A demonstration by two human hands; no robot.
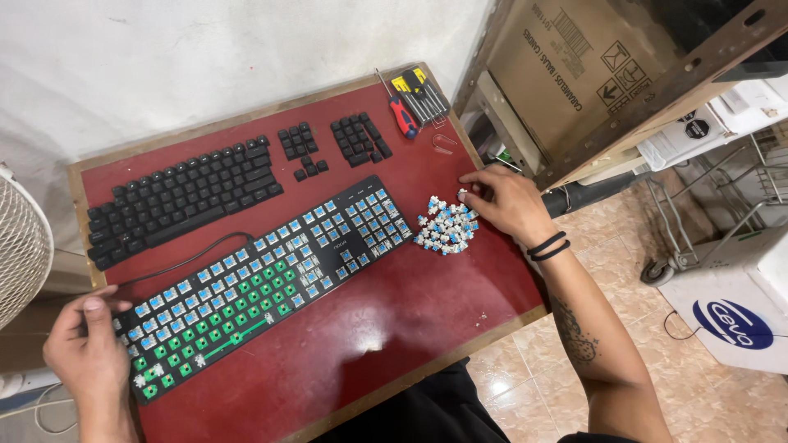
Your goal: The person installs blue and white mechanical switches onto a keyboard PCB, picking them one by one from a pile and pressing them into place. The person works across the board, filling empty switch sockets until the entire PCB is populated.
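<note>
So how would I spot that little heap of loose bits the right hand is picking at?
Start at the red table and find the stripped keyboard lying slantwise across it. Just past its right end, under the right hand, sits the heap of switches. Unlike the black keycaps laid in neat rows above, these are small pale blue and white pieces in a loose pile.

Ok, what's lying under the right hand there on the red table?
The right hand rests its fingers on a pile of loose blue key switches on the red table. Whether any switch is pinched cannot be seen; the fingers cover that part.
</note>
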